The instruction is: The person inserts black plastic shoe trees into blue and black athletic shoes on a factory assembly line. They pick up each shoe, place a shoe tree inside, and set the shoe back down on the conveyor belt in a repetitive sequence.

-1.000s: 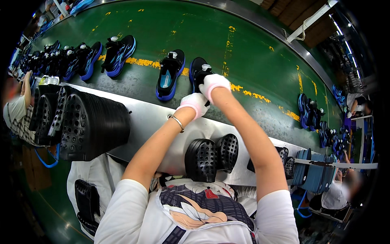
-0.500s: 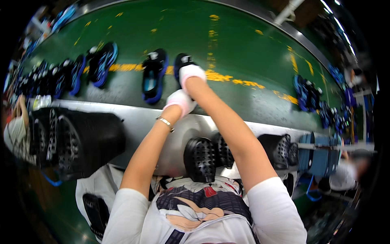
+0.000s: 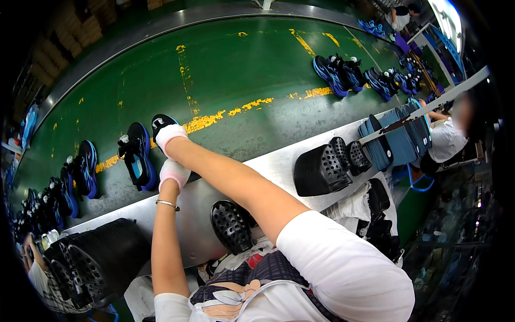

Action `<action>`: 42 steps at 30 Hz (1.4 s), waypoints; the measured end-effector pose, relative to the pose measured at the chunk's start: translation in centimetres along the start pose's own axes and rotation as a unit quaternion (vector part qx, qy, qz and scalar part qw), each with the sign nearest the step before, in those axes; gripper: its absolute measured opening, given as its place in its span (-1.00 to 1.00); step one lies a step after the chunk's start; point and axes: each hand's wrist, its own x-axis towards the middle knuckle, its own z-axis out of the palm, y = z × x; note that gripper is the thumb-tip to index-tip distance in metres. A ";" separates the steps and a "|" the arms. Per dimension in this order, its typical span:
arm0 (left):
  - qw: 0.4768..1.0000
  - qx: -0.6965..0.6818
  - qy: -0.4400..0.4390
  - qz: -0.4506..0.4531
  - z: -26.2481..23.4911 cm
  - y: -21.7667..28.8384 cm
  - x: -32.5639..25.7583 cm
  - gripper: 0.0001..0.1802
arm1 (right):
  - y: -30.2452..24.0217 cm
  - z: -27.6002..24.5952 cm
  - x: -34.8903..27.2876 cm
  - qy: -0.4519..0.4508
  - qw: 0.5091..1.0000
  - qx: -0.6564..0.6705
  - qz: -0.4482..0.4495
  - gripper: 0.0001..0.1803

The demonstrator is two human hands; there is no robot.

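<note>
A black sports shoe (image 3: 159, 121) with a blue sole edge is on the green belt (image 3: 236, 59), its toe end showing past my hands. My right hand (image 3: 170, 137), in a white glove with a pink cuff, closes over the middle of this shoe. Just below it, my left hand (image 3: 174, 174), gloved alike, is at the shoe's near end; its fingers are hidden. Left of my hands another black and blue shoe (image 3: 145, 161) with a light blue insole stands on the belt, touched by neither hand.
More shoes (image 3: 86, 170) line the belt at left, others (image 3: 335, 75) at far right. Black perforated forms (image 3: 322, 170) and a stack of them (image 3: 107, 257) sit along the metal ledge (image 3: 273, 166). Blue-grey sheets (image 3: 397, 134) stand at right, near a seated person (image 3: 450, 131).
My view has swung to the right, so hands, shoes and ledge appear farther left and tilted. Both hands stay at the same shoe.
</note>
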 end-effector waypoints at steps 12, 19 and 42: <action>0.918 -0.342 0.013 -0.199 -6.6 5.5 -2.4 -0.70 | 10.7 -10.8 -8.3 0.009 0.997 -0.042 -0.070 -0.60; 0.910 -0.374 -0.005 -0.179 -6.7 4.9 -3.1 -0.77 | 30.1 -16.6 -15.4 0.151 0.970 -0.063 0.182 -0.66; 0.926 -0.321 0.045 -0.194 -5.8 4.7 -3.3 -0.76 | 58.3 -14.5 -17.8 0.220 0.818 -0.162 0.506 -0.40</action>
